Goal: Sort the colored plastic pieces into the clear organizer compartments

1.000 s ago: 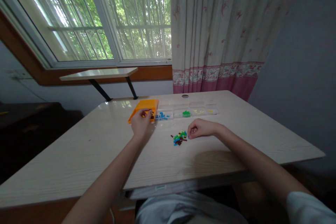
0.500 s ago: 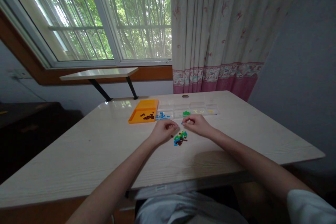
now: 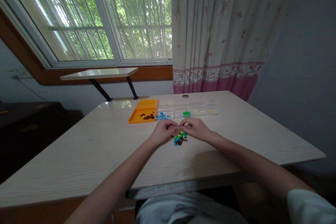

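Observation:
Between the fingertips of both hands is a small blue toy brick [image 3: 179, 126], partly covered by the fingers. My left hand [image 3: 163, 130] is closed in a pinch at the brick's left side. From the right, my right hand [image 3: 196, 128] pinches it too, and the two hands' fingertips almost meet. Just below them on the table lies a small pile of mixed toy bricks [image 3: 180, 138] in green, blue, brown and pale yellow. The right hand's fingers hang over the pile's upper edge.
Behind my left hand stands an open orange box [image 3: 133, 117] with brown bricks [image 3: 149, 116]. Beside it, a clear compartment tray [image 3: 179, 112] holds blue bricks [image 3: 162, 115], green bricks [image 3: 186, 113] and yellow bricks [image 3: 210, 111]. A raised shelf [image 3: 99, 73] stands at the back left.
My right hand has moved left and slightly down, bringing the blue brick to my left hand's fingertips. My left hand has stayed nearly still.

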`<action>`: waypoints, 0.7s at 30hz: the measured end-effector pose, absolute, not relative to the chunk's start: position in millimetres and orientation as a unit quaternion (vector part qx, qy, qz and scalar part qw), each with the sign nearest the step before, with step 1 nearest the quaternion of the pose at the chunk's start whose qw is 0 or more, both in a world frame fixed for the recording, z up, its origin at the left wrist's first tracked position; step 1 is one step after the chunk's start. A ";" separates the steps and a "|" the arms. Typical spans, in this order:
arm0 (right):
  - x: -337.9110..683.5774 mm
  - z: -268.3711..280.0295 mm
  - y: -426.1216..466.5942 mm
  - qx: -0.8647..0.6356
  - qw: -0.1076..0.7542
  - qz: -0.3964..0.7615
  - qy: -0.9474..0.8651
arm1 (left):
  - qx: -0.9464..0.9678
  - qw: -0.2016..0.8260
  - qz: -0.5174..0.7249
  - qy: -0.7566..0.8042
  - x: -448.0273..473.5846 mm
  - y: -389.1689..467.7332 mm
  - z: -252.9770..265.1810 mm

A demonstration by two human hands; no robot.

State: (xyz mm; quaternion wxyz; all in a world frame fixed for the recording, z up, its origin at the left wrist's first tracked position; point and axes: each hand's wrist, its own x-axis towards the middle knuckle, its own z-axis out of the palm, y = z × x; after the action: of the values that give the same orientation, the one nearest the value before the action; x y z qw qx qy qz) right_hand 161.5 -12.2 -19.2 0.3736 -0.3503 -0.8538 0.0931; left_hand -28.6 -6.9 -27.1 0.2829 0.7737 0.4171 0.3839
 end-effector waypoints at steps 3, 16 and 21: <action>161.4 -20.1 -12.1 -0.344 0.374 0.097 -0.856 | 0.778 0.282 0.381 0.412 -28.8 -6.4 -28.5; 178.2 -9.0 -12.1 -0.316 0.185 0.262 -0.893 | 0.741 0.149 0.496 0.428 -39.1 -8.4 -14.8; 180.1 -11.4 -11.7 -0.314 0.134 0.292 -0.893 | 0.718 0.079 0.554 0.413 -43.9 -12.6 -7.6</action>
State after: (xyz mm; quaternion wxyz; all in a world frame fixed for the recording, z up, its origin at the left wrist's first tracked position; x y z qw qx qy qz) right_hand 180.1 -11.7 -11.4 0.1342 -0.3144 -0.8933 0.2918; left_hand -43.9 -12.6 -7.6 0.0791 0.7181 0.4132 0.5543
